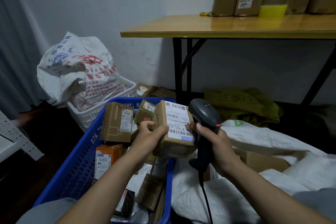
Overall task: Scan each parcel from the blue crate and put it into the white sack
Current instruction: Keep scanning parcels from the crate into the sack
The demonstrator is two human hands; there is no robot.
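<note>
Parcel (179, 123) gripped by left hand (151, 139) fingers (161, 131); right hand (221, 149) fingers (201, 129) curl round scanner (205, 112).

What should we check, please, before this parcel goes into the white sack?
1. Grip on the parcel: ok, the left hand holds it, fingers curled round its left side.
2. Hold on the scanner: ok, the right hand grips its handle.
3. The label faces up: ok.
4. Aim: ok, a blue light falls on the label's lower edge.
5. Scan registered: cannot tell.
6. Mouth of the white sack open: ok, a box shows inside.
</note>
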